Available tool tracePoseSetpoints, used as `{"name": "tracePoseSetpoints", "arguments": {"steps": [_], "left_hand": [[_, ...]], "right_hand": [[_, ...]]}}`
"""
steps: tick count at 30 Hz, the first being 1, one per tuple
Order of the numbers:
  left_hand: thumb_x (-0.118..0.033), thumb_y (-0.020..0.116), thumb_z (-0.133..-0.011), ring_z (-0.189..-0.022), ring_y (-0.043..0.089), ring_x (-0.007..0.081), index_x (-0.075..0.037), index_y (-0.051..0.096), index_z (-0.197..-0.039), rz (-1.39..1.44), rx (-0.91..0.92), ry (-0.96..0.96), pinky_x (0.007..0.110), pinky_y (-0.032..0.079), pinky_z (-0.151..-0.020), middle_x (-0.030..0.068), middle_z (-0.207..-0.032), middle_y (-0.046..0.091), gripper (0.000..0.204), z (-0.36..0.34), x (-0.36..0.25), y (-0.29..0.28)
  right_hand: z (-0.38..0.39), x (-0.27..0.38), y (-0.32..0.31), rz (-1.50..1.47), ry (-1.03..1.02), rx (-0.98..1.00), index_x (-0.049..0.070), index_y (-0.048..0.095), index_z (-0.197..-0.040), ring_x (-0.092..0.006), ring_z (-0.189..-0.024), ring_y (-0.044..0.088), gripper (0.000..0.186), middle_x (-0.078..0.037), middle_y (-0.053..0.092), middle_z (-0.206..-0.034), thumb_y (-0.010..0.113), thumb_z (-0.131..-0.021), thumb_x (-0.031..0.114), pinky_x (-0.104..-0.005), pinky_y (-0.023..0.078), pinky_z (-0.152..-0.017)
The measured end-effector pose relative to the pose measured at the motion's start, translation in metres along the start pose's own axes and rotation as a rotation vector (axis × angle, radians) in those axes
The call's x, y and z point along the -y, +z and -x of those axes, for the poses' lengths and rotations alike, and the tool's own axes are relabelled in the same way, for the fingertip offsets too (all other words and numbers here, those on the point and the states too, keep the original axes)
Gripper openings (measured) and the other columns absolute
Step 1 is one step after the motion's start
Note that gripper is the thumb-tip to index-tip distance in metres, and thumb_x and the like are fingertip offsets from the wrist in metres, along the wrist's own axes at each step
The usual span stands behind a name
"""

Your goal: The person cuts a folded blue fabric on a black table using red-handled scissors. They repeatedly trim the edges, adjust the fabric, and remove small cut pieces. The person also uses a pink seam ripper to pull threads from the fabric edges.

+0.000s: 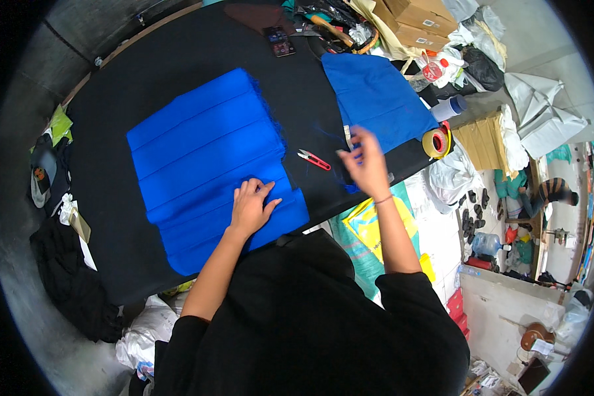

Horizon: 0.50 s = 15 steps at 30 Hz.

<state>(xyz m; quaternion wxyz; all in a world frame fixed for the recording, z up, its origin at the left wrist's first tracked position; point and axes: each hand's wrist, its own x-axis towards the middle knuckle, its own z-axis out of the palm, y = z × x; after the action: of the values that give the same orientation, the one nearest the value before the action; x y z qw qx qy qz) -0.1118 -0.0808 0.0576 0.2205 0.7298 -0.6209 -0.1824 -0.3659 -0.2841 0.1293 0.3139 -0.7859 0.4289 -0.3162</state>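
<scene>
A bright blue quilted fabric panel (pixel 204 142) with stitched rows lies on the black-covered table (pixel 105 218); its right edge is frayed. My left hand (pixel 249 203) rests on the panel's lower right part, fingers apart, pressing on the cloth. Off to the right, my right hand (pixel 366 164) is raised over the table's near edge, thumb and fingers apart and slightly blurred. Loose blue threads hang about its fingers; whether any are gripped is unclear. Between the panel and this hand lie red-handled thread snips (pixel 315 160). Beneath the hand is a small blue thread clump (pixel 352 189).
A darker blue cloth (pixel 379 99) lies at the right, beside a tape roll (pixel 435 142). Farther back are a phone (pixel 280 41), a cluttered heap and cardboard boxes (pixel 419 20). Bags crowd the floor; another person (pixel 553 193) is in the distance at right.
</scene>
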Motion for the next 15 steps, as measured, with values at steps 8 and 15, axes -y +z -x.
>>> {"name": "tracePoseSetpoints", "arguments": {"steps": [8,15], "left_hand": [[-0.03,0.082,-0.089,-0.137,0.051,0.0356,-0.015,0.08,-0.121,0.029,0.006,0.119,0.049,0.038,-0.109,0.0145,-0.148,0.059,0.035,0.012,-0.007,0.005],[-0.031,0.081,-0.091,-0.145,0.047,0.0348,-0.017,0.08,-0.118,0.062,0.005,0.118,0.052,0.034,-0.113,0.0122,-0.153,0.057,0.031,0.017,-0.004,0.007]], "right_hand": [[0.028,-0.04,0.104,0.686,-0.126,0.167,0.008,0.069,-0.119,-0.0314,-0.107,0.058,0.034,-0.01,0.061,-0.111,0.073,-0.095,0.032,-0.0448,0.046,-0.09],[0.024,-0.017,0.071,0.051,-0.185,0.46,0.001,0.067,-0.114,-0.0394,-0.105,0.066,0.022,-0.02,0.068,-0.113,0.065,-0.104,0.021,-0.0463,0.051,-0.087]]}}
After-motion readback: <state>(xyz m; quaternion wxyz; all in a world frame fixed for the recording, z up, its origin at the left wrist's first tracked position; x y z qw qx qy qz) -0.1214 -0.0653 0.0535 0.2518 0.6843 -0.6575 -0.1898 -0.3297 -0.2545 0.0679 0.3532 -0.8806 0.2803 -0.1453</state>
